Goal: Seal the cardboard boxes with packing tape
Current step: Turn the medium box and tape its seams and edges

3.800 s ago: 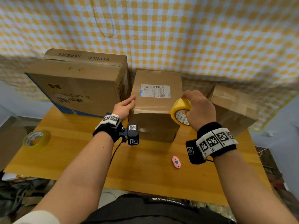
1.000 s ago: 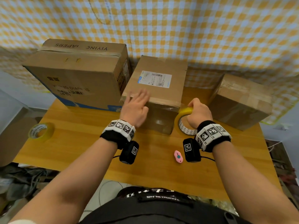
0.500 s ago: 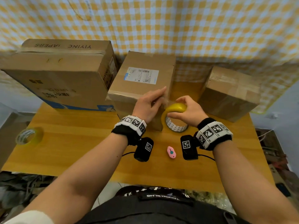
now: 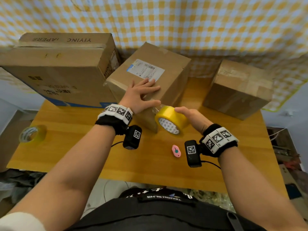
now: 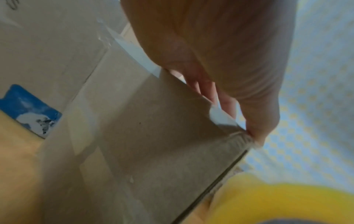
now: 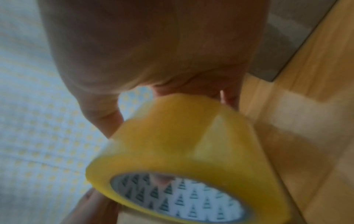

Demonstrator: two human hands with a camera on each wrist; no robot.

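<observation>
The middle cardboard box (image 4: 173, 77) with a white shipping label stands turned at an angle on the wooden table (image 4: 83, 147). My left hand (image 4: 141, 94) lies flat on its top near the front corner, fingers spread and straight; in the left wrist view the fingers (image 5: 226, 103) rest over the box edge (image 5: 153, 144). My right hand (image 4: 191, 115) grips a yellow roll of packing tape (image 4: 171, 120) just off the box's front corner, with a clear strip running from the roll to the box. In the right wrist view the tape roll (image 6: 182, 151) fills the lower middle.
A large box (image 4: 58, 69) stands at the back left and a smaller taped box (image 4: 238, 89) at the back right. A pink cutter (image 4: 176, 151) lies on the table near my right wrist. A second tape roll (image 4: 32, 135) sits at the table's left edge.
The middle box has been turned so a corner faces me. My left hand moved from its front edge to lie flat on top. The roll now sits tilted at the corner.
</observation>
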